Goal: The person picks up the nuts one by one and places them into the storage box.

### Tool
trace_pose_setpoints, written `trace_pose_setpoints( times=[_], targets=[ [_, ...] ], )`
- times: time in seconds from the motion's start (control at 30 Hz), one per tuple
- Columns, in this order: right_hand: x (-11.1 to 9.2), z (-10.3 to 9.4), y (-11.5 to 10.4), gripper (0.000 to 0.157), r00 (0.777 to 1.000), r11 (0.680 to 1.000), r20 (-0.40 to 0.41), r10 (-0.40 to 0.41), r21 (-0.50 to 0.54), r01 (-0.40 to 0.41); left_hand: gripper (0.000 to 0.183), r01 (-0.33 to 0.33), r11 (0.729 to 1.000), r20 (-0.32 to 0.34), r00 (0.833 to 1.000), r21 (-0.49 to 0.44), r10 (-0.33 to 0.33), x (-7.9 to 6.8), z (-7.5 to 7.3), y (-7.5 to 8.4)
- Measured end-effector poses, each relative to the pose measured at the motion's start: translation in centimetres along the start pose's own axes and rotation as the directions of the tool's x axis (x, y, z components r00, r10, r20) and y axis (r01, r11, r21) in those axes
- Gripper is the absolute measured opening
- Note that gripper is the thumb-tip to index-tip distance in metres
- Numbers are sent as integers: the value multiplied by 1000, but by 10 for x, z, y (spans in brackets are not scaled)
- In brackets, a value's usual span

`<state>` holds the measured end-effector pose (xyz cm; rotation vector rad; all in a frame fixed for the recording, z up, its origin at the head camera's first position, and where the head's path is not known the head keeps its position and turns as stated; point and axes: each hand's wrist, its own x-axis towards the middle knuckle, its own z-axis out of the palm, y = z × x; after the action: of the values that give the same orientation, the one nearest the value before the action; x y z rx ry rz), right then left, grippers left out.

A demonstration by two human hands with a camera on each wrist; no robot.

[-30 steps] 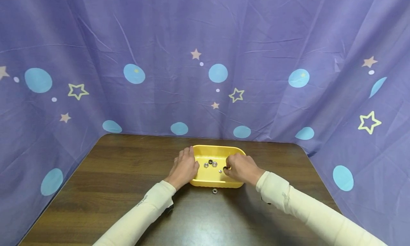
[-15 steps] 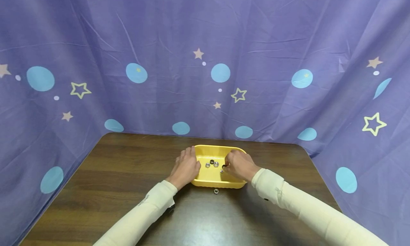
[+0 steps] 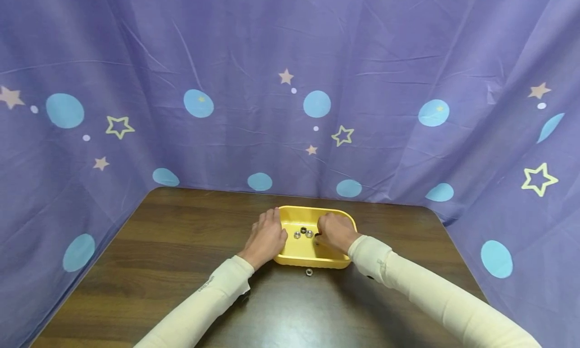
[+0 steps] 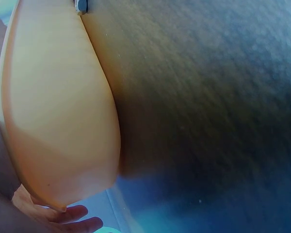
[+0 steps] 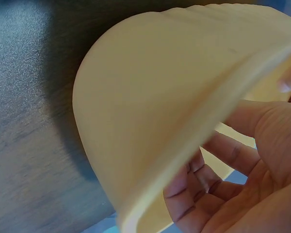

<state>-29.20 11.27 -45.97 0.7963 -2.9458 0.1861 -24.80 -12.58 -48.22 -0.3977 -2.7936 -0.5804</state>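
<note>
tray: shallow yellow plastic tray w/ rounded corners (image 3: 312, 260), sits mid-table on the dark brown wood-grain table (image 3: 181, 247), long side toward the person.
L hand: left hand (image 3: 266, 237) lies against the tray's left end, fingers fairly straight along the outer wall/rim, not curled round anything; left wrist view shows only fingertips (image 4: 75, 219) past the tray's underside curve.
R hand: right hand (image 3: 333, 232) reaches over the right rim into the tray, fingers curled down toward the floor of it; right wrist view shows curled fingers (image 5: 218, 170) behind the rim. Whether they pinch a nut: can't tell, hidden by the hand.
contents: small metal hex nuts (image 3: 304, 233), approx. three visible, clustered mid-tray just left of the R hand; one looks darker.
stray: one more small metal nut (image 3: 309, 272) on the table, just in front of the tray's near wall, apart from it.
handling (est.): nuts prob. hard, small, smooth, light each, apt to roll or slip; best taken by a fingertip pinch across opposite flats. Tray prob. light, slightly flexy, slides easily, so a steadying hand on the end wall suits.
backdrop: purple cloth w/ blue dots and stars (image 3: 317, 86) round three sides.
</note>
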Motion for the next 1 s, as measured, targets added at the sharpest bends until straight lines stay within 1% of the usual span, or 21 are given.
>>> trace_pose_setpoints(
  times=[0.13,0.2,0.3,0.4,0.43,0.5,0.57,0.6,0.63,0.67,0.73,0.8,0.9,1.0],
  targets=[
    [-4,-9,-7,37,996,998,78,46,33,-48,68,-7,1000,4,1000,7,7,0,1,2],
    [-5,-11,-10,40,990,996,115,78,34,-82,68,-11,1000,1,1000,6,11,1,2,3],
    [-5,-7,-9,44,987,994,129,95,44,-101,68,-14,1000,-2,1000,4,14,1,3,3],
    [-6,-3,-7,41,988,992,126,92,75,-102,68,-11,1000,1,1000,5,11,1,3,4],
    [-6,-1,-6,38,991,992,112,79,94,-89,68,-9,1000,2,1000,7,9,1,3,4],
    [-8,1,-4,26,997,991,68,38,125,-46,68,-5,1000,5,1000,5,5,1,2,4],
    [-11,1,-1,14,1000,986,1,-29,165,28,69,1,1000,7,1000,1,-1,1,3,4],
    [-12,2,0,9,996,980,-48,-72,183,80,69,4,1000,6,1000,-2,-4,1,3,4],
    [-14,2,1,9,990,971,-90,-111,203,128,69,7,1000,10,1000,-3,-7,1,3,4],
    [-16,2,2,12,982,959,-121,-142,227,167,70,9,1000,11,1000,-4,-9,1,3,4],
    [-20,1,1,17,969,935,-168,-184,275,225,70,12,1000,12,1000,-2,-12,1,3,4],
    [-25,-1,-1,20,964,915,-191,-185,325,240,70,14,1000,10,1000,1,-14,1,3,4],
    [-35,-6,-7,25,973,889,-182,-141,410,205,71,21,1000,5,1000,6,-21,2,2,3],
    [-45,-7,-13,27,978,868,-189,-94,465,173,71,28,1000,3,1000,-1,-28,2,2,2]
  ],
)
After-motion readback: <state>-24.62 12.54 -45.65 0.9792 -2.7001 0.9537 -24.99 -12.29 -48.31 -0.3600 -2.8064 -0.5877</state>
